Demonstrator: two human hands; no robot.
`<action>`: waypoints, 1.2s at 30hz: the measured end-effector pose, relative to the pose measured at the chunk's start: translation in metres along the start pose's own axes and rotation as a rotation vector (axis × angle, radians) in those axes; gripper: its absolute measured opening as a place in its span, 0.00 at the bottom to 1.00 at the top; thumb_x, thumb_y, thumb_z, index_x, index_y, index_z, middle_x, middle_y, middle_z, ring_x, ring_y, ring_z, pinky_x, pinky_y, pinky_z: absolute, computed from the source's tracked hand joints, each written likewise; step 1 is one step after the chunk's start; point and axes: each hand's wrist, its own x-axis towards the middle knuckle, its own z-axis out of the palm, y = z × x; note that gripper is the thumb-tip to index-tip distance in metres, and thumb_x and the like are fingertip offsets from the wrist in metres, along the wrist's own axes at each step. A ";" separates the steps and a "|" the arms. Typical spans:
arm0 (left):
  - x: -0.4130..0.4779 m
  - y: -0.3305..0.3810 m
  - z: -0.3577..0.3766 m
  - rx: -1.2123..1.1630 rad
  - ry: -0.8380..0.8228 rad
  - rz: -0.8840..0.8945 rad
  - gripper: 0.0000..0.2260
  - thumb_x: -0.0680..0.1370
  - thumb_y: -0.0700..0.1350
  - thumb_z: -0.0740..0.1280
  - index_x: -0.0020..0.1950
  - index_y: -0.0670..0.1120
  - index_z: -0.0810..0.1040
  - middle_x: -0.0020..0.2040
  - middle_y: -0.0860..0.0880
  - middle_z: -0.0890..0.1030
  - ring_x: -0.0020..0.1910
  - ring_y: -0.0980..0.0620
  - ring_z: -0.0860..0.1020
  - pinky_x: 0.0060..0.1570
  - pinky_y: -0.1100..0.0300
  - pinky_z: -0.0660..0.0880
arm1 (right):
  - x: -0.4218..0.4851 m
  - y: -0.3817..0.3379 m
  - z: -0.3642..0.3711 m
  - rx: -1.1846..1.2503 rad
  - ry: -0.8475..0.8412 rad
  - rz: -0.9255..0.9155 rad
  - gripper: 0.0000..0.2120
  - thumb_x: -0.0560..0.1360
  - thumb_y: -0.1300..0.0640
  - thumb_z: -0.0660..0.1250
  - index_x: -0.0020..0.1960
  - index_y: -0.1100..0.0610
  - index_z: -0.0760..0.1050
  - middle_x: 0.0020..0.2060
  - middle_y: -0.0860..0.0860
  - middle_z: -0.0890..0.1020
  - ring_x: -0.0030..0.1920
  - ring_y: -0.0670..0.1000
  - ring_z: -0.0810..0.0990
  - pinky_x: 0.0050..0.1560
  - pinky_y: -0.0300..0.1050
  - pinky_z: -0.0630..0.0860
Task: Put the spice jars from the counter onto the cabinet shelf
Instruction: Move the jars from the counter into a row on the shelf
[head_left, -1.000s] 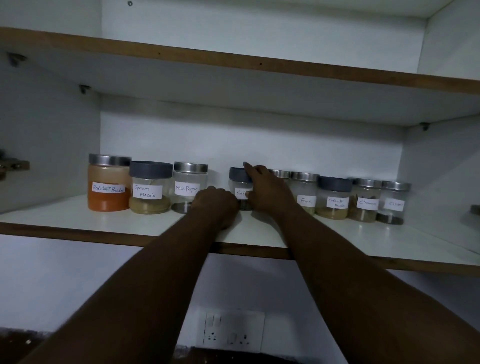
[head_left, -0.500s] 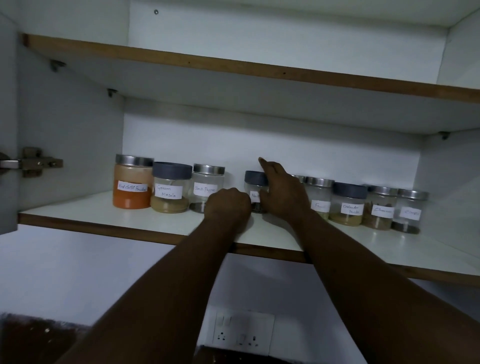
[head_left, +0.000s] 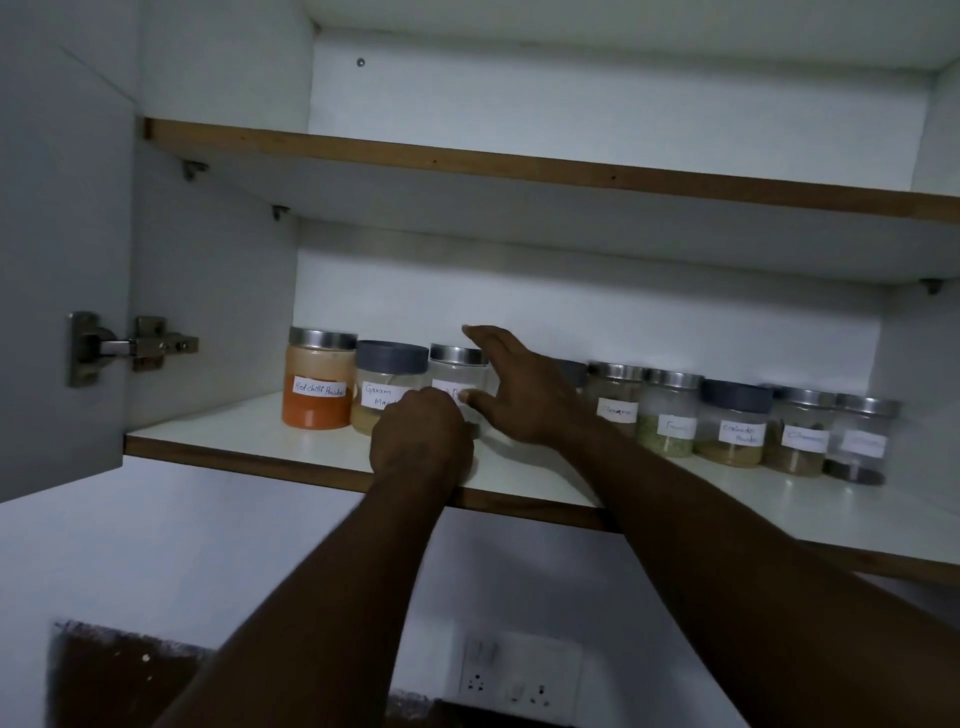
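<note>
Your right hand (head_left: 519, 395) has shifted left toward the black pepper jar (head_left: 452, 371)
Fingers spread, likely tidying the row; left hand (head_left: 421, 441) curled, its grip hidden

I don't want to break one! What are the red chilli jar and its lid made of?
The red chilli jar looks like clear glass or hard plastic, I cannot tell which: orange powder shows through its smooth wall. Its lid looks like brushed metal: silvery, dull sheen.
</note>
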 end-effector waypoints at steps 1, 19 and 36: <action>0.001 -0.001 0.002 0.021 0.013 0.021 0.16 0.78 0.49 0.71 0.62 0.42 0.80 0.56 0.44 0.83 0.55 0.46 0.81 0.56 0.53 0.77 | 0.005 -0.005 0.006 0.018 -0.016 0.004 0.38 0.77 0.44 0.71 0.82 0.51 0.59 0.79 0.51 0.64 0.70 0.55 0.74 0.70 0.50 0.71; 0.048 0.006 0.019 0.225 -0.306 0.267 0.20 0.81 0.52 0.63 0.71 0.46 0.73 0.61 0.45 0.81 0.58 0.45 0.79 0.60 0.48 0.76 | 0.006 0.022 0.014 -0.135 -0.122 0.261 0.45 0.73 0.61 0.75 0.83 0.53 0.54 0.80 0.54 0.58 0.69 0.61 0.74 0.64 0.56 0.76; 0.054 0.003 0.030 0.182 -0.177 0.294 0.15 0.79 0.51 0.67 0.62 0.45 0.79 0.47 0.47 0.80 0.49 0.47 0.80 0.50 0.52 0.76 | 0.009 0.013 0.014 -0.291 0.017 0.211 0.54 0.73 0.56 0.75 0.84 0.49 0.40 0.83 0.55 0.51 0.36 0.47 0.75 0.33 0.41 0.73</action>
